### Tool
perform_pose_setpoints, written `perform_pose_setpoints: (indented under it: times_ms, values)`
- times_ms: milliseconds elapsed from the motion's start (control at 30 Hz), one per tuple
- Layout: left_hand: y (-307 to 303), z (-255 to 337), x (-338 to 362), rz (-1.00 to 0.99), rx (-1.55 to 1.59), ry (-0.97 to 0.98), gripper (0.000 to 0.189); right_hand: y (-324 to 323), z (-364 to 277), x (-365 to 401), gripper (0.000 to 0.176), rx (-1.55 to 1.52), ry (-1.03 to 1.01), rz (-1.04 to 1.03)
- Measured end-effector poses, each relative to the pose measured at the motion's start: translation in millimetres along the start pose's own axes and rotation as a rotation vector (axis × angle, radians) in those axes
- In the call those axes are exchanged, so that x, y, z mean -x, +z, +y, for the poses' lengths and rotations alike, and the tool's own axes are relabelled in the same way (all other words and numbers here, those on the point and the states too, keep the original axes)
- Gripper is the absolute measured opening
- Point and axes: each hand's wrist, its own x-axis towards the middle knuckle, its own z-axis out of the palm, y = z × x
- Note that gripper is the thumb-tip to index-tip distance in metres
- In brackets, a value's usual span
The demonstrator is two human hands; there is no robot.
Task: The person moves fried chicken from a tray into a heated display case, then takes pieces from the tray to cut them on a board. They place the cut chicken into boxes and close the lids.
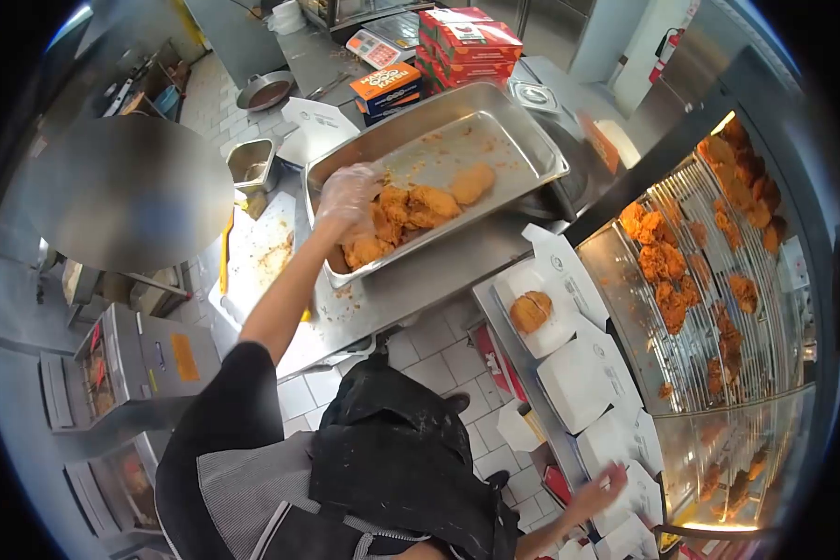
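Note:
My left hand (347,198), in a clear plastic glove, is inside a large steel pan (513,117). Its fingers and thumb curve around the left end of a group of fried chicken pieces (406,207); the exact contact is partly hidden. A smoother golden piece (473,184) rests at the group's right end. At the lower right, my bare right hand (602,493) is beside the white takeaway boxes (583,383), its fingers apart and nothing visible in them. One open box (555,322) holds a round browned bun (531,312).
A glass-sided warmer (709,308) with fried chicken on wire racks stands at right. Red boxes (467,42), an orange box (385,84) and a scale (378,47) lie behind the pan. Left are a small steel container (252,164) and a white board (261,247). A person (131,196) appears blurred.

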Motion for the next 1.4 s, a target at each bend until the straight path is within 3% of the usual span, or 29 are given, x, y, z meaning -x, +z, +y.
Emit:
perform_pose_setpoints:
  times_ms: [33, 167, 200, 267, 333, 400, 433, 500, 533, 600, 633, 700, 733, 800, 833, 867, 933, 967, 1033, 1133, 1300, 1400]
  values:
    - [6, -16, -17, -0.100, 0.041, 0.149, 0.055, 14, -34, 8, 0.033, 0.006, 0.072, -0.092]
    - [10, 22, -48, -0.211, 0.482, 0.336, 0.077, 54, -121, 51, 0.033, -0.070, -0.008, -0.227]
    - [17, 25, -57, -0.205, 0.506, 0.343, 0.077, 60, -137, 61, 0.033, -0.057, -0.035, -0.269]
    - [30, 25, -75, -0.539, 0.568, 0.325, 0.079, 67, -166, 81, 0.032, -0.084, -0.042, -0.280]
    - [17, 18, -79, -0.503, 0.590, 0.359, 0.076, 76, -180, 88, 0.031, -0.126, -0.043, -0.299]
    - [5, 14, -79, -0.667, 0.740, 0.153, 0.072, 83, -190, 97, 0.032, -0.209, 0.002, -0.413]
    - [14, 16, -80, -0.668, 0.749, 0.157, 0.072, 86, -200, 99, 0.031, -0.212, 0.009, -0.456]
    - [38, 14, -83, -0.568, 0.733, 0.135, 0.067, 94, -226, 103, 0.030, -0.173, -0.104, -0.573]
    - [18, 7, -74, -0.559, 0.745, 0.084, 0.067, 104, -240, 104, 0.028, -0.142, -0.216, -0.703]
    - [-15, -7, -32, -0.209, 0.720, -0.005, 0.067, 132, -266, 118, 0.027, -0.292, -0.434, -1.025]
    - [-16, -19, -2, -0.208, 0.704, -0.095, 0.067, 142, -289, 130, 0.026, -0.299, -0.445, -1.228]
    - [-15, -40, 73, 0.388, 0.619, -0.302, 0.064, 167, -316, 160, 0.026, -0.370, -0.487, -1.660]
    - [-4, -56, 111, 0.404, 0.631, -0.453, 0.062, 187, -319, 176, 0.027, -0.444, -0.521, -1.869]
    - [40, -96, 187, 0.353, 0.665, -0.817, 0.059, 219, -330, 216, 0.034, -0.448, -0.764, -1.974]
    - [28, -112, 199, 0.320, 1.002, -1.048, 0.061, 236, -331, 240, 0.038, -0.370, -0.894, -1.803]
    - [76, -125, 218, 0.458, 0.513, -1.043, 0.063, 252, -332, 263, 0.043, -0.279, -1.016, -1.629]
    - [152, -138, 238, 0.672, 0.412, -0.955, 0.064, 288, -354, 304, 0.058, -0.242, -1.085, -1.313]
    - [167, -141, 245, 0.689, 0.411, -0.958, 0.064, 305, -360, 316, 0.058, -0.246, -1.100, -1.305]
    - [178, -132, 262, 0.448, 0.478, -0.883, 0.069, 335, -365, 336, 0.065, -0.084, -0.898, -1.209]
    - [151, -118, 288, 0.311, 0.486, -0.863, 0.073, 355, -349, 338, 0.067, -0.061, -0.847, -1.293]
    - [131, -124, 296, 0.274, 0.609, -0.939, 0.073, 303, -354, 297, 0.049, -0.145, -0.898, -1.249]
    - [125, -128, 279, 0.221, 0.536, -0.813, 0.062, 272, -372, 286, 0.034, -0.069, -0.867, -1.404]
